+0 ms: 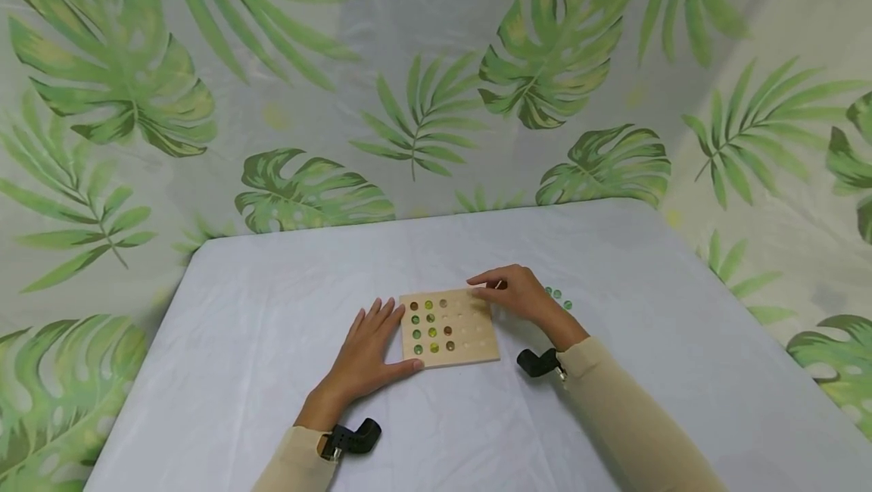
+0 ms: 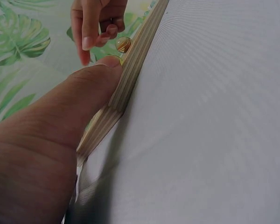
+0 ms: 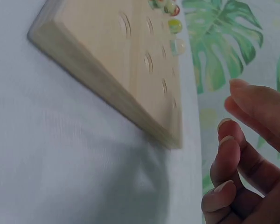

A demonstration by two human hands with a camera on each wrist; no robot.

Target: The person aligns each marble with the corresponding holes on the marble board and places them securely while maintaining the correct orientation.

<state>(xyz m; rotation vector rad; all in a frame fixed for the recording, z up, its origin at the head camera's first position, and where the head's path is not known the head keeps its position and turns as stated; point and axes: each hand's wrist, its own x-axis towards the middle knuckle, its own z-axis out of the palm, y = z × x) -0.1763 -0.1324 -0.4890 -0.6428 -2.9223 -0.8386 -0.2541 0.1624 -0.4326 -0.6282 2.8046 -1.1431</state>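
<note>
A pale wooden board (image 1: 470, 340) with rows of round hollows lies on the table. Coloured glass marbles (image 1: 432, 332), mostly green, yellow-green and brown, sit in its left and middle hollows; those to the right are bare. My left hand (image 1: 368, 352) lies at the board's left side with fingers spread, its thumb (image 2: 95, 77) on the near edge. Over the far right corner hovers my right hand (image 1: 518, 295), thumb and index finger apart and the other fingers loosely curled. Between its fingertips (image 3: 238, 84) no marble shows; its palm is hidden.
Three green marbles (image 1: 557, 294) lie loose on the white tablecloth (image 1: 306, 272), just beyond the right wrist. Behind the table hangs a leaf-patterned cloth (image 1: 422, 98). Each wrist carries a small black camera (image 1: 538, 362).
</note>
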